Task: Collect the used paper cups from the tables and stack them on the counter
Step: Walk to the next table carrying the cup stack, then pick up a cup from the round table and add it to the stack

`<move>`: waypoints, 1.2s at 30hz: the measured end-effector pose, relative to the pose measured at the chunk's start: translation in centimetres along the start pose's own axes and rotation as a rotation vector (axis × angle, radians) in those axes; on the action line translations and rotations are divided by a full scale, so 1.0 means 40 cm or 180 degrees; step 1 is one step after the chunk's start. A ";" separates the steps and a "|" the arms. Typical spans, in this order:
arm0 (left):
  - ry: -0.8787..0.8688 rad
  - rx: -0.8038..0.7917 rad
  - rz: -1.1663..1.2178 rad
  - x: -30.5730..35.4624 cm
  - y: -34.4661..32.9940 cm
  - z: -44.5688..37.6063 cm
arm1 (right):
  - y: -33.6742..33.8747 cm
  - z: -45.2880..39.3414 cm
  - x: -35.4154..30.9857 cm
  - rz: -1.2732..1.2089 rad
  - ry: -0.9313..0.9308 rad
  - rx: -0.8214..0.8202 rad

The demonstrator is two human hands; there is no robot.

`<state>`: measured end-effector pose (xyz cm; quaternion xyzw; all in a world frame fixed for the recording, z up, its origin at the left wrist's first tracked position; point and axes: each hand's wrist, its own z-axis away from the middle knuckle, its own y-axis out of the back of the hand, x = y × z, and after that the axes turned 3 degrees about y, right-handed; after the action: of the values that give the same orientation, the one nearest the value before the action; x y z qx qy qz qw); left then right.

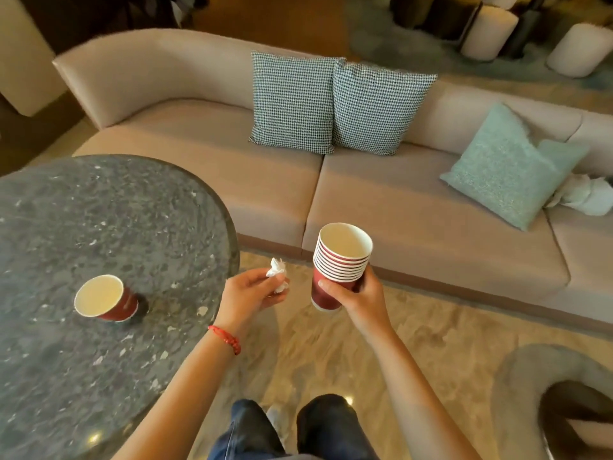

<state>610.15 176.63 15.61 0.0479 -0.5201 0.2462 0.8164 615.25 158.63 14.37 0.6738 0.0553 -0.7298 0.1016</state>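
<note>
While gripping a stack of red cups (338, 267) in the right hand (361, 297), pinching a crumpled tissue (277, 272) in the left hand (252, 290); beside it, one red cup (106, 297) upright on the round table (99, 210).

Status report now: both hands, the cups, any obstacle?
Right hand grips cup stack. Left hand pinches crumpled tissue. One cup upright on table. Nothing blocking it.

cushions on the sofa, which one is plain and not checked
The pale teal textured cushion at the right end of the beige sofa; the two houndstooth cushions in the middle are checked.
</note>
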 end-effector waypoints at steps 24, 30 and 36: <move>-0.0546 0.2947 0.1364 0.016 0.169 0.054 | -0.391 -0.360 -0.048 0.0305 0.0159 -0.3214; -0.0621 0.3269 0.1598 -0.007 0.288 0.122 | -0.576 -0.286 -0.045 0.0274 0.0186 -0.3556; -0.0583 0.3275 0.1681 -0.017 0.404 0.145 | -0.743 -0.228 -0.041 0.0250 0.0243 -0.3578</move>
<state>597.83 188.56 14.80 0.3279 -0.3965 0.6571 0.5509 617.62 189.67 13.56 0.5436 0.4139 -0.5589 0.4699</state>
